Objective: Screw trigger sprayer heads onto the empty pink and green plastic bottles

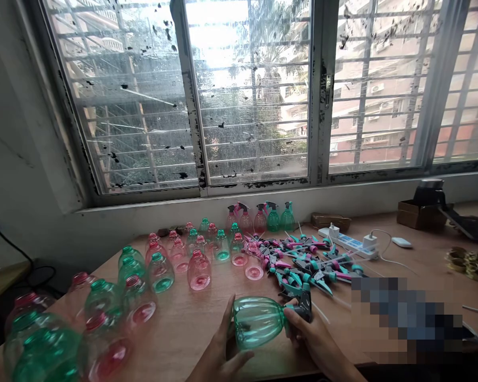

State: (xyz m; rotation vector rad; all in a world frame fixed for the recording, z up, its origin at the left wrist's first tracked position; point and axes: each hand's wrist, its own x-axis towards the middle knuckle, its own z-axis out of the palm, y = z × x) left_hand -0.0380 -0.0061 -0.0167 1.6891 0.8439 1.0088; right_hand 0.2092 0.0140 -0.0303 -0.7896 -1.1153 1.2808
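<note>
A clear green spray bottle (258, 321) lies on its side in the air just above the near table edge, its neck pointing right. My left hand (228, 347) is closed around its base end. At the neck, the fingers of my right hand (308, 330) are wrapped round the joint between the bottle and a dark spray head (305, 304). The fingers partly hide that joint, so I cannot see how far the head is seated. Just beyond my right hand lies a pile of pink, teal and black spray heads (302, 260) with thin tubes.
Headless pink bottles (199, 269) and green bottles (161, 272) stand across the table's left side. Several bottles with spray heads (273, 217) stand by the window. Toward the right are a power strip (349, 243), a white mouse (401, 242) and a cardboard box (416, 213).
</note>
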